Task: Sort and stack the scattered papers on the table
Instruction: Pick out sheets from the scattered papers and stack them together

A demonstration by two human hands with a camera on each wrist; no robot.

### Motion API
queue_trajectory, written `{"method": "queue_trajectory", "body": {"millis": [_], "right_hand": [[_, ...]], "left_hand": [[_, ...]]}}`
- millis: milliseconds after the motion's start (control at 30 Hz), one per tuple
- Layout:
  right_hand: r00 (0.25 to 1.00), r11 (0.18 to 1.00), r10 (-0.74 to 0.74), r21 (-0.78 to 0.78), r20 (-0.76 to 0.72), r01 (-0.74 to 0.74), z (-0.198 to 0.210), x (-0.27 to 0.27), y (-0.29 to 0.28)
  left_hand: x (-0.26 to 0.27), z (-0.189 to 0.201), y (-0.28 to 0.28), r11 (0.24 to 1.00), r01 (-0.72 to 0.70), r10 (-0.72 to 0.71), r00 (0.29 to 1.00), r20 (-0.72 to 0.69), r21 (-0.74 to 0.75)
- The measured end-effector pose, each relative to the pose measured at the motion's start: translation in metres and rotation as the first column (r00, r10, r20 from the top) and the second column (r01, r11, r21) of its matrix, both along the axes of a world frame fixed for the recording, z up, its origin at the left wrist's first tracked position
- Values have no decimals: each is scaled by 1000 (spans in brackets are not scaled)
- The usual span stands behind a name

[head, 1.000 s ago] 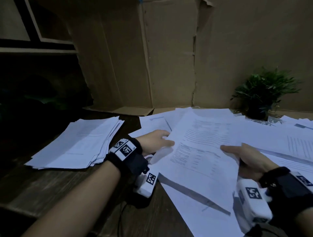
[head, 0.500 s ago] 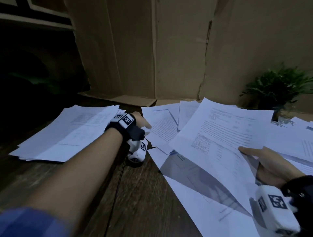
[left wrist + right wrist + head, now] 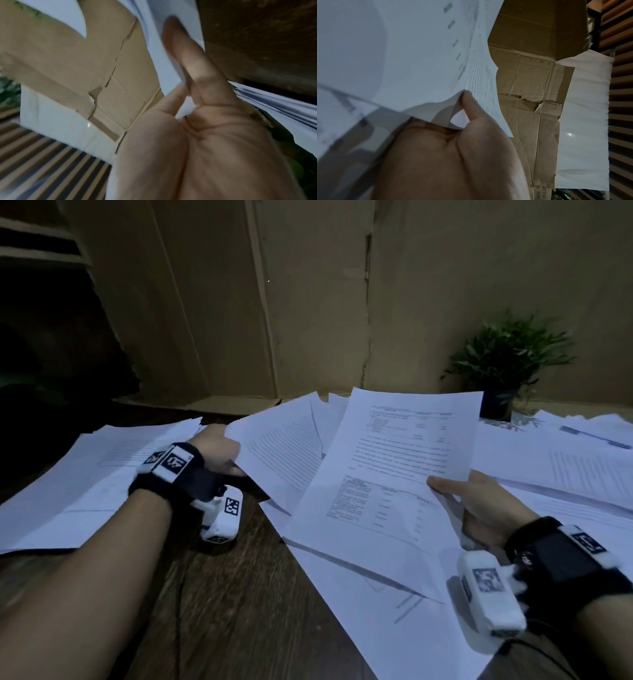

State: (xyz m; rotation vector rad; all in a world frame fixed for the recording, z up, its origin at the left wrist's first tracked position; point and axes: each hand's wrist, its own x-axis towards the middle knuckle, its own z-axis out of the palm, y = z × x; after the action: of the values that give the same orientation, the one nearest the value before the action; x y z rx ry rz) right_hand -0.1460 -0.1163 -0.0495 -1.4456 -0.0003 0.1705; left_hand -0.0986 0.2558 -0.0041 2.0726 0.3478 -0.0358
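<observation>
The right hand [image 3: 479,508] pinches a white printed sheet [image 3: 387,474] at its 3 o'clock edge, thumb on top, and the sheet is lifted above the scattered white papers [image 3: 565,474] on the dark wooden tabletop [image 3: 222,611]. The left hand [image 3: 217,450] grips another white sheet [image 3: 281,450] at its 9 o'clock edge. The stacked pile of papers [image 3: 85,484] lies at 9 o'clock. A small green potted plant [image 3: 503,364] stands at 2 o'clock.

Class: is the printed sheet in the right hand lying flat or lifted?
Lifted: the right hand pinches the printed sheet by its edge, shadow beneath.
</observation>
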Motion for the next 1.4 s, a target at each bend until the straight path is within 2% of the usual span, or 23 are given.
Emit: {"method": "queue_trajectory", "body": {"millis": [100,200,300,433,533,700,800,933,1033,1100,1167,1267,1367,1400], "right_hand": [[1000,1000,-3,15,2,3,-1,-1,0],[1000,1000,16,6,7,-16,-4,-1,-3],[999,1000,22,20,29,-22,-5,2,-5],[999,996,18,88,-26,-16,-7,8,-7],[995,987,71,146,-70,-60,0,3,-6],[993,976,104,198,-59,-90,7,-2,-3],[996,977,55,210,-72,-39,4,-1,-1],[995,970,46,241,-89,-23,4,-1,4],[992,970,68,241,-102,-41,2,-2,8],[994,966,38,259,-102,-10,2,0,10],[995,934,31,357,-95,5,2,3,9],[990,855,83,518,-118,-10,5,2,2],[986,801,128,597,-109,-38,12,-3,-5],[983,810,136,585,-122,-39,15,-4,-3]], "left_hand": [[-19,4,0,968,-31,90,970,224,-251],[-29,3,3,933,-60,203,902,382,-354],[-31,-8,12,900,-119,313,844,435,-419],[-35,-19,36,856,-256,477,726,496,-448],[-41,-17,37,848,-258,490,714,500,-463],[-46,-13,14,874,-119,368,795,482,-471],[-51,-11,1,864,-38,301,839,453,-502],[-61,-9,-27,847,132,96,915,393,-515],[-70,-16,-62,868,234,-119,954,273,-439],[-78,-22,-84,849,280,-229,959,167,-448],[-83,-28,-98,827,304,-302,950,82,-473],[-83,-34,-101,804,312,-358,934,8,-506],[-79,-32,-96,841,254,-298,954,-17,-478],[-78,-32,-94,847,235,-277,961,-18,-476]]}}
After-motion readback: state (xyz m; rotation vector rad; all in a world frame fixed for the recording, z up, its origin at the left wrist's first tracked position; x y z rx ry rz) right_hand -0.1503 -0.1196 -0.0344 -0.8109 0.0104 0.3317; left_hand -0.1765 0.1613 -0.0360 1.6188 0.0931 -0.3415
